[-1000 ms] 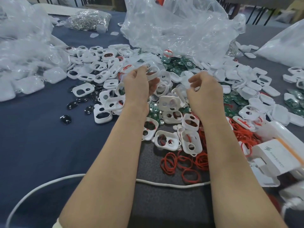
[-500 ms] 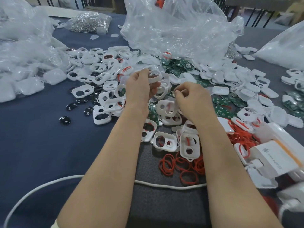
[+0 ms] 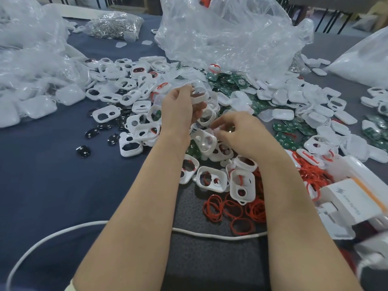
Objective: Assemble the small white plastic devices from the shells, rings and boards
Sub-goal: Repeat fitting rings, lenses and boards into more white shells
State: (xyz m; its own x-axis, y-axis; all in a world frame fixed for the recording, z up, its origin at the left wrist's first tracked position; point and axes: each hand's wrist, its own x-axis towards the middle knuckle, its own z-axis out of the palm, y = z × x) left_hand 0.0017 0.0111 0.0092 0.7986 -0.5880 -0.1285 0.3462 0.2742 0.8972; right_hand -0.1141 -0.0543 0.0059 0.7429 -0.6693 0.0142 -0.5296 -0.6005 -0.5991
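Head view: left hand (image 3: 180, 110) pinches a glossy, round-cornered white plastic shell (image 3: 198, 93).

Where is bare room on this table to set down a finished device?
Free: the blue cloth left of the left arm, between black ovals and white cable; also the dark mat nearer than the red rings. Crowded: the middle heap of white shells and green boards.

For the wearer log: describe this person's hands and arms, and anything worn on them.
The left hand and right hand are bare: no gloves, rings, watch or bracelet show. The left forearm and right forearm are uncovered too. What looks like a pale cream sleeve edge peeks out at the left elbow, at the frame's bottom.
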